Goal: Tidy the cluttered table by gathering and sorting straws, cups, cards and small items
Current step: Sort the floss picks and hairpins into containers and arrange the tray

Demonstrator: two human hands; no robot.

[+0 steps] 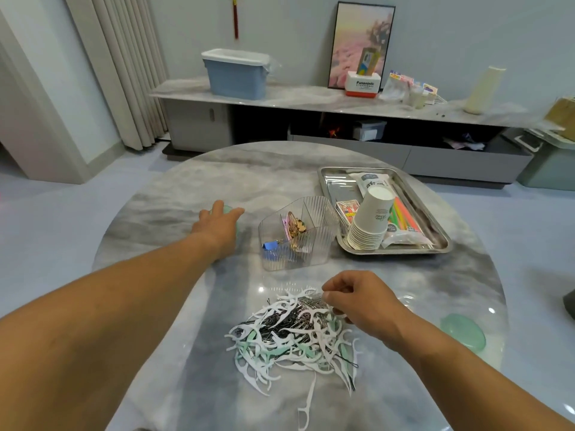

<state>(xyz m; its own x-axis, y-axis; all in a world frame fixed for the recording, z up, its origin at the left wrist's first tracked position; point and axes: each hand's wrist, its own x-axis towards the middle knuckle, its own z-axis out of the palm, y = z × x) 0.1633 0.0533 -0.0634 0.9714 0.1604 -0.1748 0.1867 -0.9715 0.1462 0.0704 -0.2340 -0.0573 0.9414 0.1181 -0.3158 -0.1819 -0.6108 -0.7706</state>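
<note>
Floss-pick pile [292,340] under right grip [357,303] fingertips.

Grey-veined round marble table [193,181]; white, mint and black heap of plastic floss picks [292,340]; neon-coloured bundle of straws [404,217]; ribbed clear plastic organiser [314,244].

We saw a pale grey wall [295,32], pleated beige curtains [124,66] at left, glossy grey floor [62,219]. A long marble-topped low cabinet [311,99] ran along the wall, with a framed pink picture [351,35] leaning on it.
</note>
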